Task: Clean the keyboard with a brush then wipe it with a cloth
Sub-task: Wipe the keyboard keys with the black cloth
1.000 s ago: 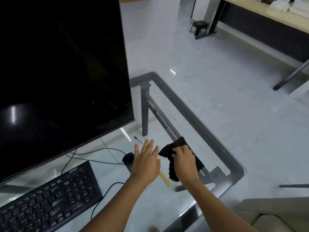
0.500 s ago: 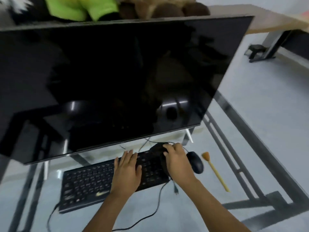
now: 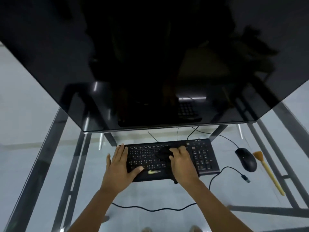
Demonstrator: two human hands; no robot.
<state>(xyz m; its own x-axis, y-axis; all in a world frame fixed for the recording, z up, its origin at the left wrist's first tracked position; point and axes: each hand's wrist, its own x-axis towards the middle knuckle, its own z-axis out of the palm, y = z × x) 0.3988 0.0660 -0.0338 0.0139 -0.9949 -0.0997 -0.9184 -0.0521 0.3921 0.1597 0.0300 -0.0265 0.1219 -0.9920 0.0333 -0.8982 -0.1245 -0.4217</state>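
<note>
Head view — black keyboard [image 3: 168, 159] lies on the glass desk [image 3: 41, 164] below the dark monitor [image 3: 150, 64] | left hand [image 3: 120, 166] flat, fingers straight, on the keyboard's left end | right hand [image 3: 181, 162] curled, pressing a dark cloth [image 3: 164, 152] onto mid-keys | brush [image 3: 267, 171] lies right of the mouse [image 3: 245, 159] — untouched.
</note>
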